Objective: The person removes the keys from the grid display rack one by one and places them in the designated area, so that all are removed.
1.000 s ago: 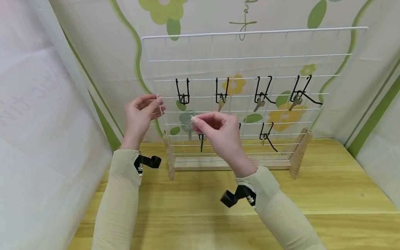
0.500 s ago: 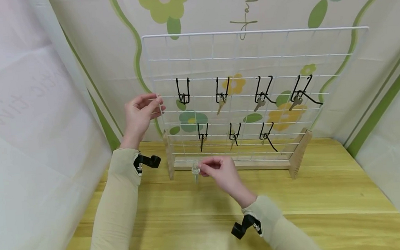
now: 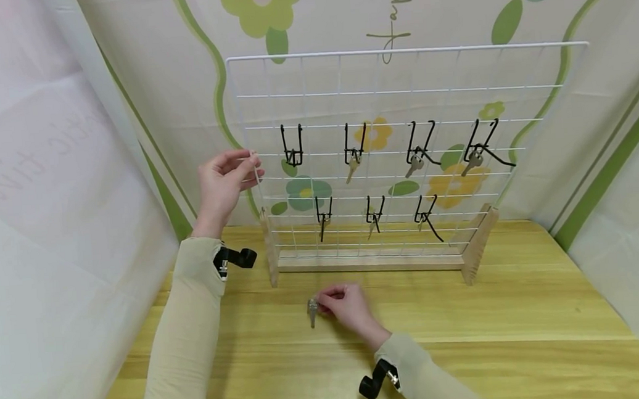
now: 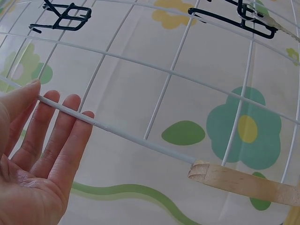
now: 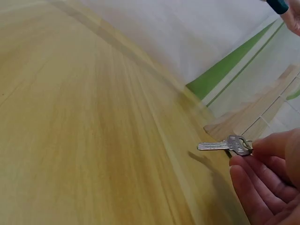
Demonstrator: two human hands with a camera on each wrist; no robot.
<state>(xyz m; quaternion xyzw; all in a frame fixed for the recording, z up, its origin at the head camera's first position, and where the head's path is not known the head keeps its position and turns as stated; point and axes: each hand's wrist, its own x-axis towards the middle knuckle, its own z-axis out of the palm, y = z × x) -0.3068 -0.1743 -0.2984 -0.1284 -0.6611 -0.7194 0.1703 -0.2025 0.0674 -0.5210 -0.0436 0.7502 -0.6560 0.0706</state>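
Observation:
My right hand (image 3: 352,308) pinches a silver key (image 3: 313,314) by the small ring at its head, just above the wooden table (image 3: 276,375). In the right wrist view the key (image 5: 236,144) points away from the fingertips, its shadow on the wood below. My left hand (image 3: 224,184) holds the left edge of a white wire grid rack (image 3: 401,89). The left wrist view shows thumb and fingers on either side of that edge wire (image 4: 122,132). Black hooks on the rack carry several keys, among them one silver key (image 3: 415,165); no key is visible on the upper-left hook (image 3: 293,155).
Wooden feet (image 3: 475,247) and a wooden bar (image 3: 368,262) support the rack at the back of the table. Some hooks (image 3: 429,223) jut forward toward me. Flower-printed cloth (image 3: 159,62) stands behind and on both sides.
My right hand has come down from in front of the rack to just above the table, carrying the key. My left hand has stayed on the rack's edge.

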